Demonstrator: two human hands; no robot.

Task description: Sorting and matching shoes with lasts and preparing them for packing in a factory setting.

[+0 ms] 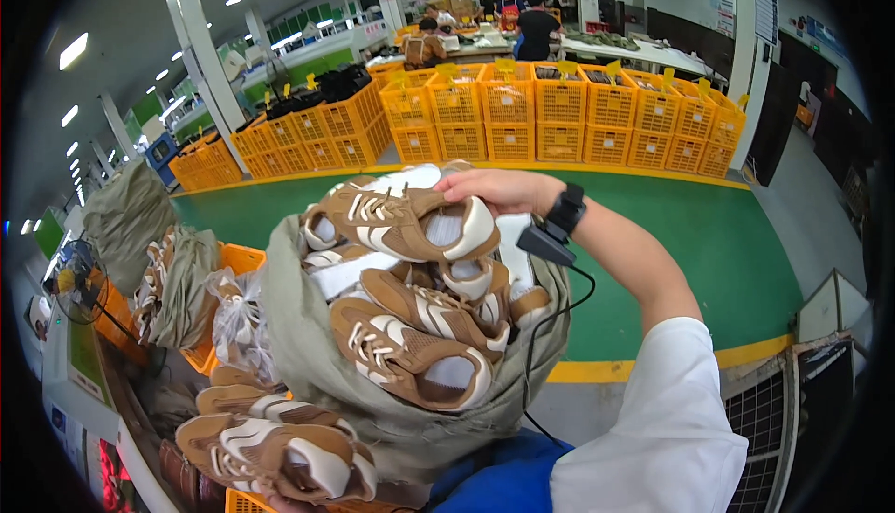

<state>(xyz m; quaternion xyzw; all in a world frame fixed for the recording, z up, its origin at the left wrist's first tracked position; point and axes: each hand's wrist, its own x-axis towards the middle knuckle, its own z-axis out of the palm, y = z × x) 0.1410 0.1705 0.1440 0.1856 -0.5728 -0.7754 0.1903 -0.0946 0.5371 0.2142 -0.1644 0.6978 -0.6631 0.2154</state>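
Observation:
A large grey-green sack (298,326) stands in front of me, heaped with brown and white sneakers. At the top of the heap my right hand (494,190) is closed on the heel collar of a brown sneaker (401,221). Below it in the sack lies another laced brown sneaker (410,354), among others with white soles. At the lower left, my left hand (287,504) shows only a little beneath a small stack of brown sneakers (270,452), which it supports from below. Most of its fingers are hidden under the shoes.
Yellow crates (508,107) stand stacked in a row across the green floor (662,242). To the left are a clear plastic bag (238,317), an orange crate (240,259) and another filled sack (191,280). A dark cable (528,373) hangs from my right wrist device. Several people work far back.

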